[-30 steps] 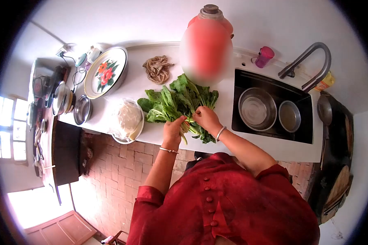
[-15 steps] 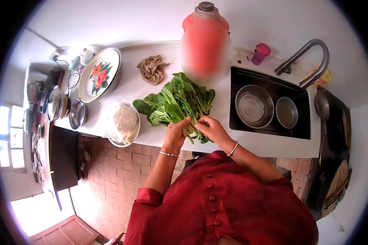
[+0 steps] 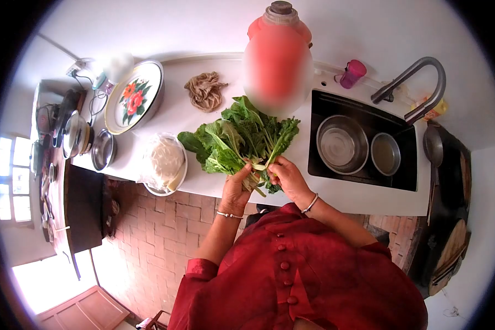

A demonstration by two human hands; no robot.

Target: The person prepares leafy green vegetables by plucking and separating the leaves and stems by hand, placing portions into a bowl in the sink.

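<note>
A heap of leafy greens (image 3: 225,135) lies on the white countertop (image 3: 203,181) in front of me. My left hand (image 3: 237,190) is closed around stems at the near end of the heap. With fingers pinched, my right hand (image 3: 286,175) grips a pale stem of a leaf of greens (image 3: 282,140) on the right side. Both hands are close together near the counter's front edge, and the stem ends poke out between them. Beyond the greens sits a crumpled brown cloth (image 3: 205,91).
Right of the greens is a black sink (image 3: 401,176) holding two metal bowls, under a curved faucet (image 3: 439,82). A large red container (image 3: 278,60) and a pink cup (image 3: 353,73) stand behind. Leftward are a white-covered bowl (image 3: 165,162), a floral basin (image 3: 113,113) and a steel bowl (image 3: 103,148).
My right hand has shifted slightly right, and a leafy stalk now spreads out to the right from the heap. My left hand stays on the stems, marginally lower.
</note>
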